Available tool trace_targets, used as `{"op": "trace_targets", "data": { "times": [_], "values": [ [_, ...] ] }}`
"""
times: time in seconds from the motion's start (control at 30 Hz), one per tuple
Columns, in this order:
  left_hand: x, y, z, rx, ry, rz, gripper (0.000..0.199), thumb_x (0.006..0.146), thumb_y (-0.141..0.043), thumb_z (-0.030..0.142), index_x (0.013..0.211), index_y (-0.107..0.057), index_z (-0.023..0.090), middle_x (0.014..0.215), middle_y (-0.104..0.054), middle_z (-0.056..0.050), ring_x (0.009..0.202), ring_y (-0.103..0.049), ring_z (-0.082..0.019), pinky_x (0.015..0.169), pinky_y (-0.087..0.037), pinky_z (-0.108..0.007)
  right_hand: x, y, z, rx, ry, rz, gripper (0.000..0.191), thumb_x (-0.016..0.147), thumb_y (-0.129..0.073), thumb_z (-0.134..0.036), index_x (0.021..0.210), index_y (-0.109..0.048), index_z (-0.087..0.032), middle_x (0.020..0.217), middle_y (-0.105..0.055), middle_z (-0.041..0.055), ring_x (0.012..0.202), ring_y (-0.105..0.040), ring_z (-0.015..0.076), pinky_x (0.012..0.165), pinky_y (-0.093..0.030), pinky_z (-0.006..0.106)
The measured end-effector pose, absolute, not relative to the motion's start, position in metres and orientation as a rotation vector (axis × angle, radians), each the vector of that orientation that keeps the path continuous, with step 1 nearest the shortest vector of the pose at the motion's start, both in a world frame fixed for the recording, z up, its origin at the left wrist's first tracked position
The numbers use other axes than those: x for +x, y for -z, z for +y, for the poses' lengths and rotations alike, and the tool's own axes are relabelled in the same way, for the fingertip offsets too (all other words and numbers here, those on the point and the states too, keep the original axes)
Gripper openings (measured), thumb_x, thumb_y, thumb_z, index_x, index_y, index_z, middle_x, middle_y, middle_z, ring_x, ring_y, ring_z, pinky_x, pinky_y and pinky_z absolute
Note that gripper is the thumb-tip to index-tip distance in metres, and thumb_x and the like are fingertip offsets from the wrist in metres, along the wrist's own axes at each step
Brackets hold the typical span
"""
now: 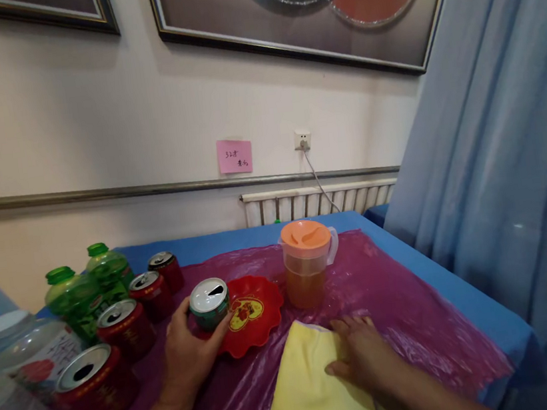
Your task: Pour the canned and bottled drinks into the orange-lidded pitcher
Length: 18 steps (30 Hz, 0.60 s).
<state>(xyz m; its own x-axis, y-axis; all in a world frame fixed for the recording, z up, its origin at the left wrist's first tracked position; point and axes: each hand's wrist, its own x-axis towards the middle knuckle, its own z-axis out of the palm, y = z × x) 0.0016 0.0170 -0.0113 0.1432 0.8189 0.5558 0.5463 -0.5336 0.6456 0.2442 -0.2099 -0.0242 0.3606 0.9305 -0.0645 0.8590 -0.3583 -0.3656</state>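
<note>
My left hand is closed around a green can with an opened silver top, its thumb on the near right side. The can is upright at the left edge of a red scalloped plate; whether it rests on the plate I cannot tell. On the folded yellow cloth lies my right hand, fingers stretched over its far right part. Just behind the cloth stands a clear pitcher with an orange lid and amber liquid.
Opened red cans line the left side, beside green-capped bottles and clear jars. Purple plastic sheeting covers part of the blue tablecloth. A blue curtain hangs at the right.
</note>
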Motion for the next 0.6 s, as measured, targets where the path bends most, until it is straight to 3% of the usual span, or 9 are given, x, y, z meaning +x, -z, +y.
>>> {"op": "trace_targets", "data": {
  "times": [0.1, 0.17, 0.3, 0.4, 0.47, 0.6],
  "values": [
    [-0.003, 0.012, 0.018, 2.120, -1.364, 1.333, 0.083, 0.067, -0.072, 0.064, 0.132, -0.053, 0.016, 0.131, -0.065, -0.019, 0.119, -0.064, -0.038, 0.103, -0.051, -0.052, 0.240, 0.019, -0.209, -2.353, -0.361, -1.681, 0.031, 0.078, -0.072, -0.041, 0.099, -0.072, -0.018, 0.112, -0.069, 0.0118, 0.109, -0.059, 0.0315, 0.099, -0.035, 0.043],
    [-0.004, 0.010, 0.019, 2.097, -1.389, 1.332, 0.081, 0.067, -0.073, 0.062, 0.131, -0.053, 0.017, 0.130, -0.066, -0.018, 0.117, -0.065, -0.037, 0.101, -0.052, -0.051, 0.236, 0.019, -0.213, -2.298, -0.329, -1.712, 0.019, 0.080, -0.068, -0.032, 0.094, -0.071, -0.019, 0.111, -0.069, 0.0094, 0.107, -0.060, 0.0282, 0.096, -0.037, 0.038],
    [-0.004, 0.006, 0.020, 2.047, -1.410, 1.305, 0.078, 0.067, -0.074, 0.058, 0.130, -0.054, 0.017, 0.129, -0.067, -0.017, 0.115, -0.066, -0.035, 0.100, -0.054, -0.049, 0.232, 0.016, -0.223, -2.282, -0.495, -1.604, 0.018, 0.082, -0.058, -0.021, 0.099, -0.064, -0.020, 0.098, -0.073, 0.0073, 0.086, -0.067, 0.0217, 0.071, -0.041, 0.028],
    [-0.004, 0.002, 0.018, 2.006, -1.393, 1.330, 0.079, 0.067, -0.075, 0.057, 0.132, -0.053, 0.017, 0.131, -0.066, -0.017, 0.117, -0.066, -0.035, 0.101, -0.053, -0.048, 0.237, 0.004, -0.230, -2.142, -0.607, -1.395, 0.015, 0.082, -0.058, -0.027, 0.096, -0.060, -0.020, 0.090, -0.073, 0.0050, 0.080, -0.067, 0.0205, 0.066, -0.041, 0.026],
    [-0.005, 0.001, 0.017, 1.986, -1.374, 1.347, 0.081, 0.067, -0.075, 0.057, 0.134, -0.053, 0.017, 0.133, -0.065, -0.017, 0.118, -0.065, -0.035, 0.102, -0.053, -0.047, 0.243, -0.003, -0.237, -1.921, -0.667, -1.145, 0.022, 0.082, -0.063, -0.038, 0.094, -0.059, -0.021, 0.090, -0.073, 0.0048, 0.083, -0.067, 0.0221, 0.070, -0.046, 0.028],
    [-0.006, -0.001, 0.017, 1.948, -1.355, 1.374, 0.084, 0.069, -0.073, 0.058, 0.136, -0.051, 0.015, 0.134, -0.064, -0.018, 0.119, -0.065, -0.035, 0.102, -0.053, -0.048, 0.249, 0.005, -0.256, -1.514, -0.906, -0.571, 0.054, 0.078, -0.071, -0.058, 0.114, -0.059, -0.020, 0.101, -0.075, 0.0091, 0.087, -0.072, 0.0281, 0.078, -0.056, 0.039]
  ]
}}
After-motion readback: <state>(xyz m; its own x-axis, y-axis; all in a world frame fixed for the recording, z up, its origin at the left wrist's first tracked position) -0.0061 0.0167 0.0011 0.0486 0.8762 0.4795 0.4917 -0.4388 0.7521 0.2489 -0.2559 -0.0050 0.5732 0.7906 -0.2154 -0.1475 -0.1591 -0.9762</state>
